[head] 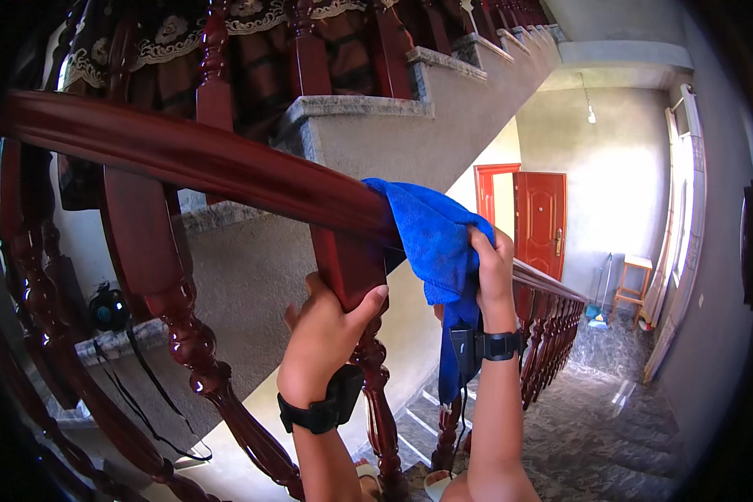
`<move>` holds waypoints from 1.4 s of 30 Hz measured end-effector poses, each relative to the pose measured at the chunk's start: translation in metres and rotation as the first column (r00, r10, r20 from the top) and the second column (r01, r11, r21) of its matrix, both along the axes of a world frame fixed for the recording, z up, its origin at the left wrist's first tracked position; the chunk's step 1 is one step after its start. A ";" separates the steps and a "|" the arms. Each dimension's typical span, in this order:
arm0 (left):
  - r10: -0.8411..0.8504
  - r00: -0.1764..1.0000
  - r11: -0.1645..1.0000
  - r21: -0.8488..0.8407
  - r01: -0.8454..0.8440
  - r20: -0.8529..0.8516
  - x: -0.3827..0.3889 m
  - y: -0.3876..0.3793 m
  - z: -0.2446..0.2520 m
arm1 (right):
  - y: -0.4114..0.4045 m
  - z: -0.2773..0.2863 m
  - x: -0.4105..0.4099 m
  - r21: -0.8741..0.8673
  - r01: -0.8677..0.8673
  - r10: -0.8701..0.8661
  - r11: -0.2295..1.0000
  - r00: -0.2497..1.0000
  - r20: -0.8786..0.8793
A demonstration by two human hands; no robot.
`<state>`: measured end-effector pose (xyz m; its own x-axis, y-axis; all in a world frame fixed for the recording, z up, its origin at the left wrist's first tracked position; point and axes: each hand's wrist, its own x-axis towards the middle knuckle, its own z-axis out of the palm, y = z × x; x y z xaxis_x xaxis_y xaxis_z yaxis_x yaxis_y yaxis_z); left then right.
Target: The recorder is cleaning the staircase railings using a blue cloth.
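A blue microfiber cloth [436, 241] drapes over the dark red wooden handrail [226, 160], and its lower end hangs down past the rail. My right hand [494, 267] grips the cloth at its right side; part of the rail is hidden beneath it. Just below the rail, my left hand [326, 339] is wrapped around the square upper part of a turned wooden baluster [351, 263], thumb on the right and fingers on the left. Each wrist carries a black strap with a small dark device.
More balusters [182, 339] stand to the left. Above runs a stone-edged stair flight [364, 106]. Down to the right, marble-patterned steps [577, 433] lead to a floor with a wooden stool [634, 279], a broom and dustpan [596, 314], and a red door [539, 219].
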<state>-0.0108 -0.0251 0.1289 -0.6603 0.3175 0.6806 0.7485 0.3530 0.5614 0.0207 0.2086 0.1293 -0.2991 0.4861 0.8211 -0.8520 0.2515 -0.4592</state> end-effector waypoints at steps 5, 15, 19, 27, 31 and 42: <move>0.059 0.998 0.997 -0.049 -0.061 -0.034 -0.001 -0.005 0.002 | -0.001 0.000 0.000 -0.011 -0.006 0.006 1.000 1.000 -0.003; -0.212 0.977 0.976 0.050 0.213 -0.011 -0.033 -0.008 -0.001 | 0.006 0.001 -0.002 -0.081 -0.062 0.063 0.995 0.998 0.007; -0.236 0.967 0.970 0.076 0.230 0.094 -0.028 -0.007 0.002 | 0.005 0.002 0.000 -0.072 -0.068 0.069 0.995 0.997 0.016; -0.221 0.957 0.975 0.037 0.218 0.190 -0.013 -0.006 0.002 | 0.011 -0.002 -0.002 -0.055 -0.085 0.088 0.995 0.995 0.040; -0.220 0.956 0.976 0.045 0.215 0.194 -0.011 -0.006 0.003 | 0.011 -0.001 0.001 -0.019 -0.083 0.084 0.996 0.996 0.043; -0.229 0.958 0.973 0.051 0.224 0.172 -0.014 -0.004 0.001 | -0.002 0.005 0.003 -0.128 -0.084 0.085 0.988 0.996 0.005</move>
<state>-0.0251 -0.0295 0.1296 -0.6834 0.4534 0.5722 0.6955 0.1660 0.6991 0.0234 0.2066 0.1340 -0.3517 0.5590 0.7509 -0.8627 0.1178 -0.4917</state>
